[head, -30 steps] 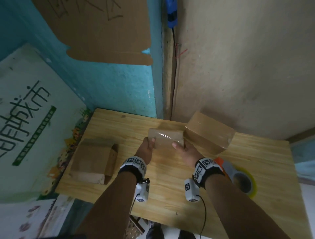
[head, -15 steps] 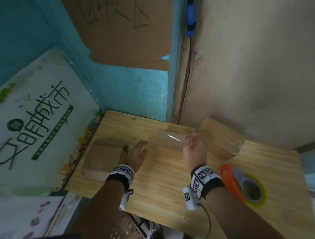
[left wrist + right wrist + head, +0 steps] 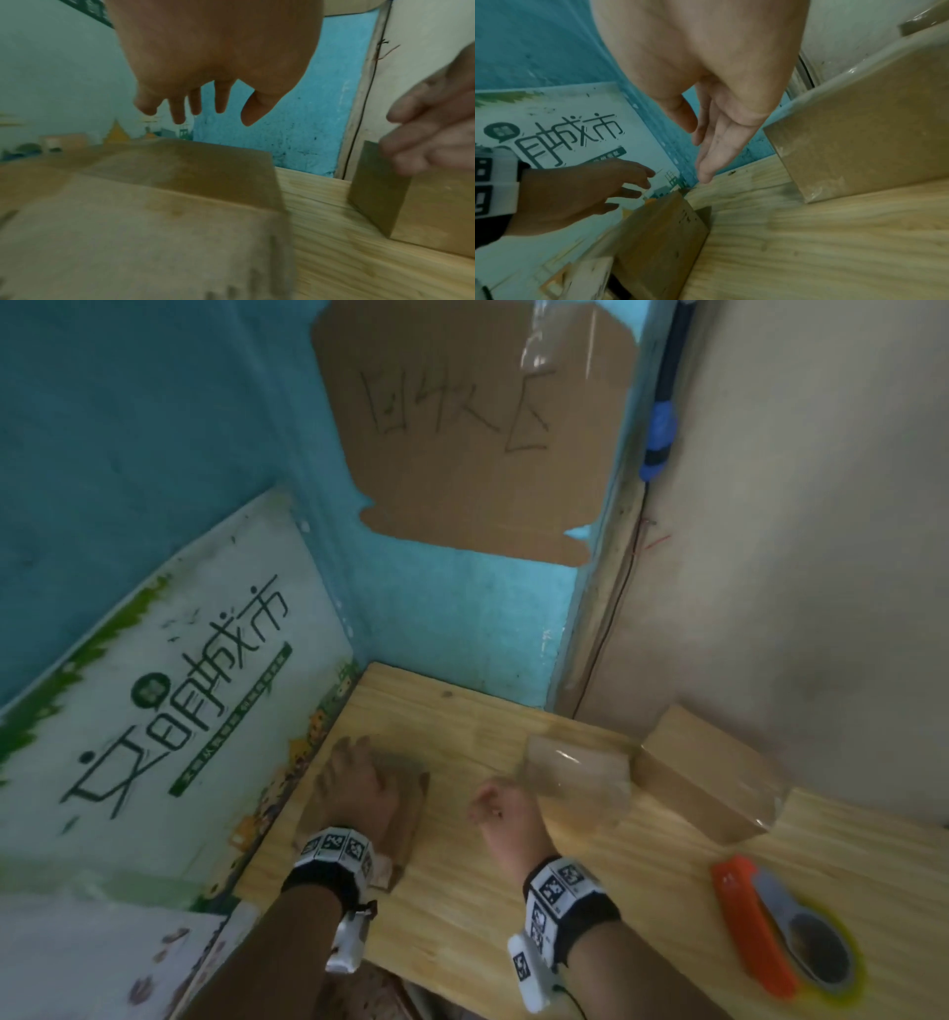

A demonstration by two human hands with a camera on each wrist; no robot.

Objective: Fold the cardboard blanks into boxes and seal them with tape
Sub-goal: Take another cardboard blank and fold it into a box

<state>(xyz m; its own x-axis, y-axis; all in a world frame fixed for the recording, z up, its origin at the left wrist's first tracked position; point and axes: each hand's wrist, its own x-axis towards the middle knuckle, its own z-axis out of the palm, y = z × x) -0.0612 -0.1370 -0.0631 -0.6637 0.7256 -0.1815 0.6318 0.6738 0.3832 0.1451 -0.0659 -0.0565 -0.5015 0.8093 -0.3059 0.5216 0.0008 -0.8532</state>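
A small taped cardboard box (image 3: 575,778) stands on the wooden table (image 3: 462,942) beside a larger taped box (image 3: 708,778). My right hand (image 3: 493,806) is just left of the small box, fingers straight and holding nothing (image 3: 698,154). In the left wrist view its fingers (image 3: 424,142) lie by the small box's (image 3: 411,203) top edge. A stack of flat cardboard blanks (image 3: 408,819) lies at the table's left edge. My left hand (image 3: 354,762) is spread over the stack, and its fingers (image 3: 195,115) hover a little above the blanks (image 3: 180,182), gripping nothing.
An orange tape dispenser (image 3: 744,927) with a tape roll (image 3: 816,952) lies at the table's right front. Walls close the table in at the back and left: a printed board (image 3: 154,711) leans at the left and a cardboard sign (image 3: 472,428) hangs above.
A second ago both hands held the small box. The left hand let go and moved left over the blanks. The right hand has released the box and drawn back.
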